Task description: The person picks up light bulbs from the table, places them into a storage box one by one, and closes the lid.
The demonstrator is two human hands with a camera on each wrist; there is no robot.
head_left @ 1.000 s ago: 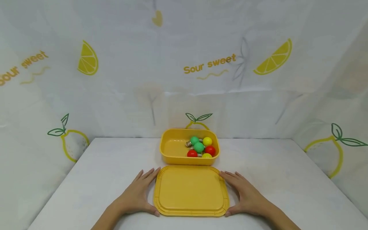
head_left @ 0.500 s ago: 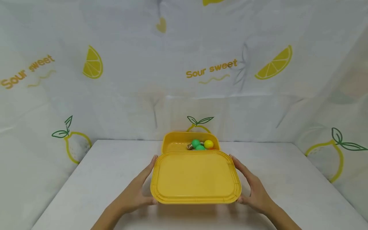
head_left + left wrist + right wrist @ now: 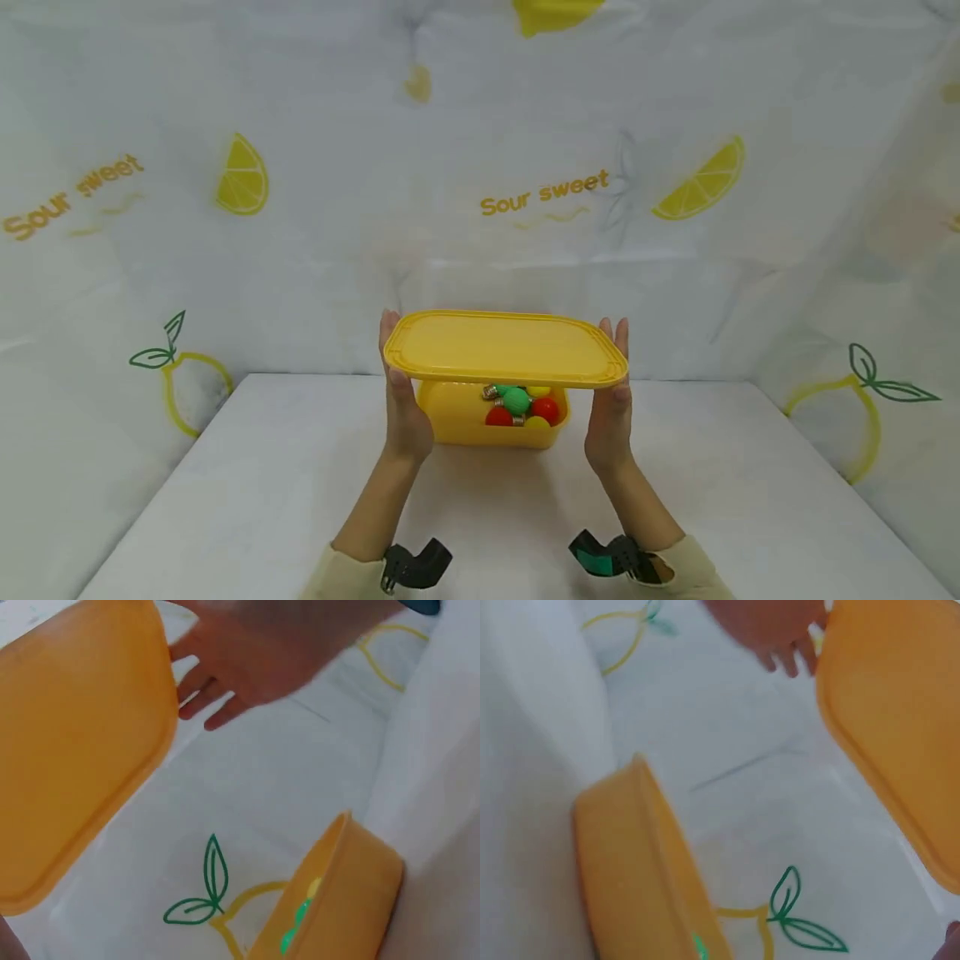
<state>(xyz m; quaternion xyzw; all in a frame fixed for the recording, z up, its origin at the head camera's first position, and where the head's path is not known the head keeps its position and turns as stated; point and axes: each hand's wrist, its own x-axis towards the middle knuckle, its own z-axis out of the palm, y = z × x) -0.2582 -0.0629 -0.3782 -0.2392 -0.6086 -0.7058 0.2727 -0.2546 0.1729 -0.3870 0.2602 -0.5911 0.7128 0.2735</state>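
A yellow plastic lid (image 3: 506, 346) is raised above the table, tilted, partly in front of the yellow box (image 3: 480, 436). My left hand (image 3: 408, 417) holds its left end and my right hand (image 3: 609, 425) its right end, with fingertips showing beyond the rim. In the left wrist view, my right hand (image 3: 255, 656) is at the lid's (image 3: 90, 742) far end; in the right wrist view, my left hand (image 3: 780, 626) is. Inside the box lie several coloured bulbs with metal screw bases: green (image 3: 516, 402), red (image 3: 545, 409) and yellow (image 3: 537, 422). The lid hides the box's back rim.
The box stands on a white table (image 3: 315, 467) near its back edge. Behind it hangs a white curtain (image 3: 315, 283) printed with lemons and lettering. Dark wrist mounts (image 3: 416, 567) sit at both sleeves.
Both hands have lifted the lid off the table, up and forward towards the box. It has tilted flatter to my view. The box and bulbs stay where they were.
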